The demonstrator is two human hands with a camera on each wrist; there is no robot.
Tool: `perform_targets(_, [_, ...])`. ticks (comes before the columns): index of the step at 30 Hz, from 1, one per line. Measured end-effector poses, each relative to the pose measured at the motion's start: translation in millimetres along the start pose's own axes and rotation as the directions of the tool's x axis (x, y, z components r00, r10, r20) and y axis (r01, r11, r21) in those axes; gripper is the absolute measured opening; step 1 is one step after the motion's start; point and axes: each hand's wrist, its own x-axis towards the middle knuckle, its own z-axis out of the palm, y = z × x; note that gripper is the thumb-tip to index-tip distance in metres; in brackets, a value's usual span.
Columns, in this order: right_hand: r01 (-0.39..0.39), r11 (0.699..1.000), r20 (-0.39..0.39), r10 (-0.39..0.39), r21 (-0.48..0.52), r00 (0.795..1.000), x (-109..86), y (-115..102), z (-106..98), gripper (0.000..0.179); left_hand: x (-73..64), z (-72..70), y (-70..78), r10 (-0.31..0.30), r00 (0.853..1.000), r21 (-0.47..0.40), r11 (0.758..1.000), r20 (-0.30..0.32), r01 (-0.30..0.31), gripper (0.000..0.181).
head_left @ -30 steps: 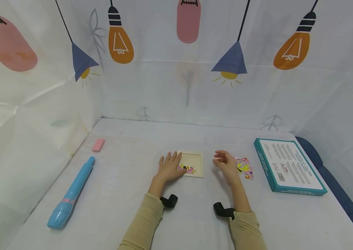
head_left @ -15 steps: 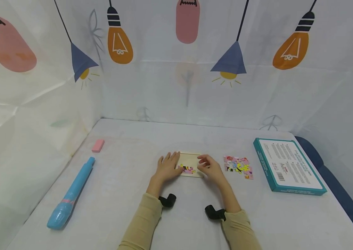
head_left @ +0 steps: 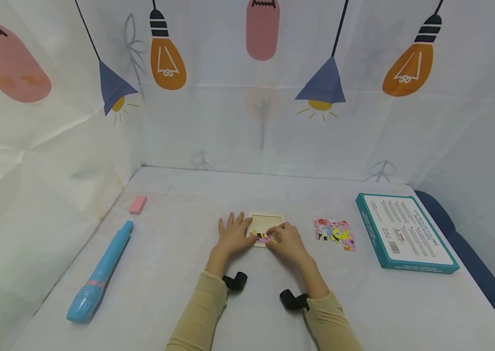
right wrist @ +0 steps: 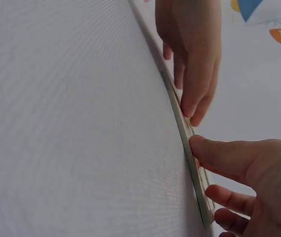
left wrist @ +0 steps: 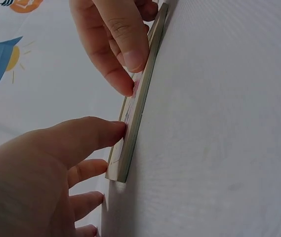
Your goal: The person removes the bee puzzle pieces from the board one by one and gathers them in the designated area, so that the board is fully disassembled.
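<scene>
A shallow cream puzzle tray (head_left: 266, 222) lies on the white table, with joined pink, yellow and black puzzle pieces (head_left: 261, 237) along its near side. My left hand (head_left: 233, 240) rests at the tray's left edge, fingers spread, its thumb pressing on the pieces in the left wrist view. At the tray's near right part, my right hand (head_left: 289, 244) has thumb and forefinger brought down and curled about a puzzle piece, which the fingers mostly hide. Close by on the right lies a patch of colourful puzzle pieces (head_left: 335, 234) outside the tray.
A teal-edged box (head_left: 407, 234) with printed text lies at the right. On the left are a blue microphone-shaped object (head_left: 100, 273) and a pink block (head_left: 138, 204). Printed white sheeting (head_left: 230, 126) hangs behind the table, and a dark blue seat (head_left: 471, 253) borders its right edge.
My right hand has moved left from beside the loose puzzle pieces to the tray, lowering its fingertips onto the near right part. My left hand stays at the tray's left edge.
</scene>
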Motion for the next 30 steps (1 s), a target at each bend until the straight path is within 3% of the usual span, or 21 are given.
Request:
perform_targets(9, [0.017,0.998,-0.009,-0.017,0.064,1.0,1.5,-2.6,0.4,0.026,-0.8,-2.2,-0.8,-0.004,1.0,-0.013,1.0,0.028,0.005,0.06])
perform_targets(14, [0.019,0.979,-0.003,-0.019,0.204,1.0,2.0,-2.7,-0.8,0.021,-0.6,-2.7,-1.5,-0.004,1.0,-0.019,1.0,0.031,0.004,0.059])
perform_targets(19, [-0.074,0.943,0.008,0.075,0.323,0.997,-1.4,3.0,-12.5,0.019,-0.3,-2.6,-1.6,-0.007,0.999,-0.015,1.0,0.033,0.007,0.06])
perform_targets(24, [-0.163,0.902,0.031,0.165,0.399,0.986,-9.1,22.1,-37.4,0.018,-2.1,-4.5,0.4,-0.012,0.999,-0.013,1.0,0.042,0.013,0.06])
perform_targets(30, [-0.276,0.869,0.049,0.281,0.41,0.958,-22.3,47.8,-71.4,0.023,-3.1,-5.0,0.7,-0.002,0.999,-0.025,1.0,0.037,0.003,0.059])
